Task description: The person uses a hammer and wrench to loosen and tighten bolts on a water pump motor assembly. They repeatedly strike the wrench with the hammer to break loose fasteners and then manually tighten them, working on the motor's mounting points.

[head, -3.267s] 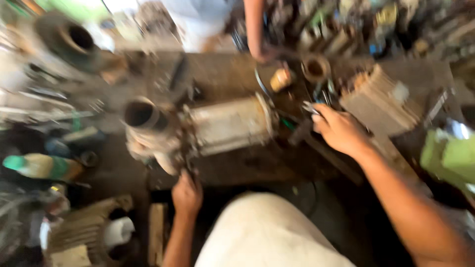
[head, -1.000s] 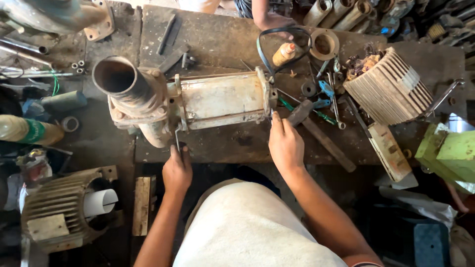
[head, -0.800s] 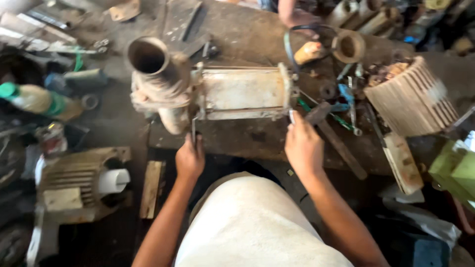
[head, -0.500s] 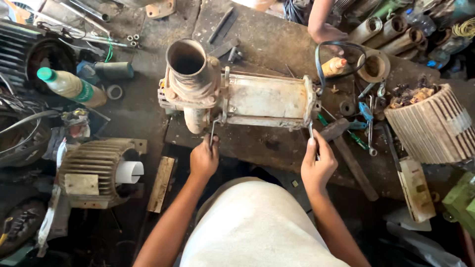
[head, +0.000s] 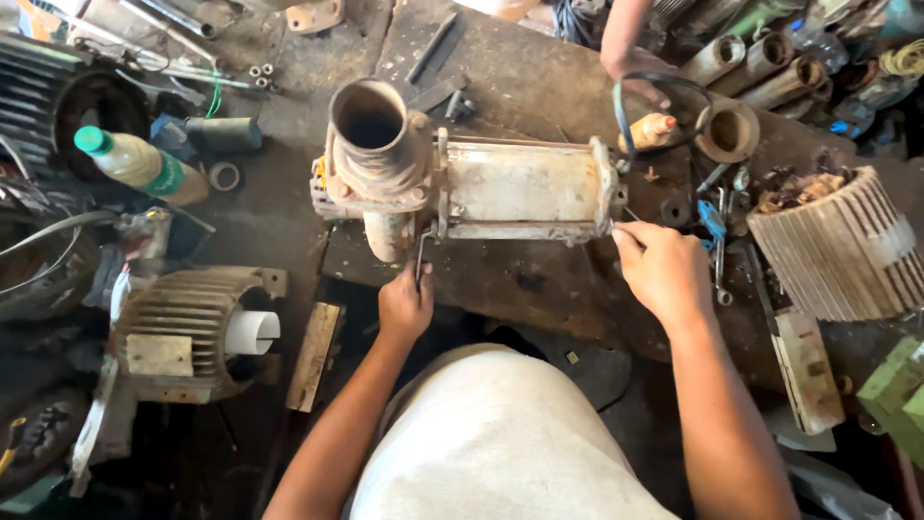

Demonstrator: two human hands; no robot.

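I'm gripping a thin tool [head: 421,258] w/ closed left hand [head: 404,306] under the pump [head: 462,188]; right hand [head: 664,270] pinching at its end flange, fingers curled.

My right hand [head: 664,270] now sits closed at the right end of the pump [head: 481,188], no longer among the tools at the frame's right; my left hand [head: 404,303] has risen to the spanner [head: 421,252].
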